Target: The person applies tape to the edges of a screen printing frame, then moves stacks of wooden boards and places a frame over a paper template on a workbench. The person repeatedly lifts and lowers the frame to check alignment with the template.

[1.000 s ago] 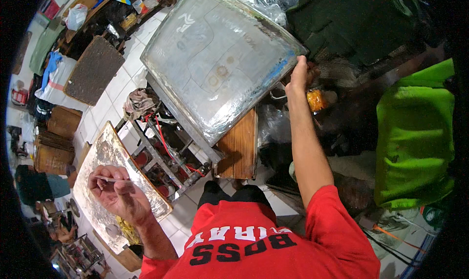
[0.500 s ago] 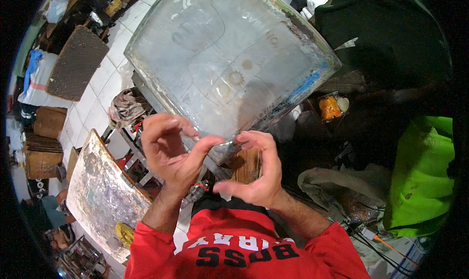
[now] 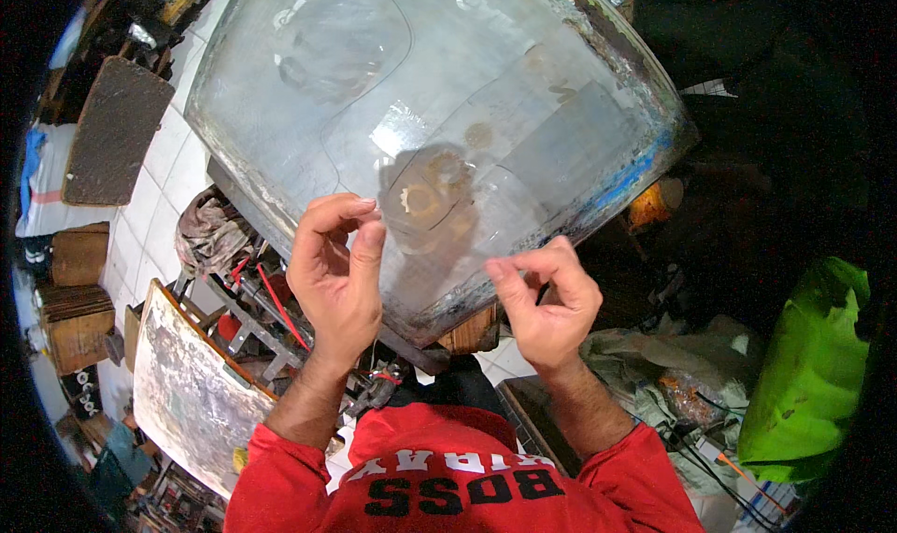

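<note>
A: Where are the two hands?

B: Both are over the near end of the bench (image 3: 458, 75), the one with the glossy grey top. The left hand (image 3: 334, 295) is to the left of its near corner and the right hand (image 3: 553, 311) to the right, with space between them.

A: Are they gripping anything?

B: Each has its thumb and forefinger drawn close, as in a pinch, and the other fingers curled. I can't tell whether something thin and clear sits between the fingertips.

A: And the bench itself?

B: It lies right in front of the person, its top below the hands. A dark shadow (image 3: 425, 234) falls there, partly over a brown gear-shaped mark (image 3: 422, 200). A round brown spot (image 3: 478, 137) is just beyond, and a blue streak (image 3: 631, 178) runs along the right edge.

A: What's around it?

B: On the left, a crumpled rag (image 3: 215, 234) sits near the bench's edge, with a white mottled board (image 3: 192, 393) closer to the person. A dark board (image 3: 117, 131) is farther off. On the right, a bright green cloth (image 3: 811, 383) hangs in folds, well apart from the right hand.
</note>
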The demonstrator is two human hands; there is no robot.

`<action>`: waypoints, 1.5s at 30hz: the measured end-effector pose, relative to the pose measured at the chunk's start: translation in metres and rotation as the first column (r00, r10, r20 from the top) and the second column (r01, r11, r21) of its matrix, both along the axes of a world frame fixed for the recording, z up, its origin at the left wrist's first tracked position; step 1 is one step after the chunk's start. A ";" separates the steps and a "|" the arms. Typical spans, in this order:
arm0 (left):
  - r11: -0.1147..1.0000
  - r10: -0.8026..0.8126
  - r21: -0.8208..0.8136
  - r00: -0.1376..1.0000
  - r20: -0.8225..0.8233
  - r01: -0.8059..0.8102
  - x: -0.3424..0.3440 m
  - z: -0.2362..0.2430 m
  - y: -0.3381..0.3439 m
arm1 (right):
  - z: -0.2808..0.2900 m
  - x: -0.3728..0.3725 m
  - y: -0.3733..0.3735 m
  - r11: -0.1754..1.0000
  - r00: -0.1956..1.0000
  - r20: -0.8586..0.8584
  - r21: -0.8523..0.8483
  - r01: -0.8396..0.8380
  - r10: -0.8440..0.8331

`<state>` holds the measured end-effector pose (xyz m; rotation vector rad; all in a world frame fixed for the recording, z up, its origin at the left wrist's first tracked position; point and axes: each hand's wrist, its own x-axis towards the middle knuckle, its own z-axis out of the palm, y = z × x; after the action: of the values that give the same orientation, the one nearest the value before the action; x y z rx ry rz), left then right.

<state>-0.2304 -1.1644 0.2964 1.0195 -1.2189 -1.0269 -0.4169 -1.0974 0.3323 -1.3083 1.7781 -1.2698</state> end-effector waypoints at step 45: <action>0.937 0.345 -0.102 0.837 0.424 -0.334 -0.123 -0.028 0.005 | 0.052 -0.105 -0.136 0.957 0.689 -0.694 0.000 -0.291 0.210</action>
<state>-0.3532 -1.1597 0.2682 1.4406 -1.3369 -0.5125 -0.5223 -1.2338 0.3843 -2.2220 1.9000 -0.7635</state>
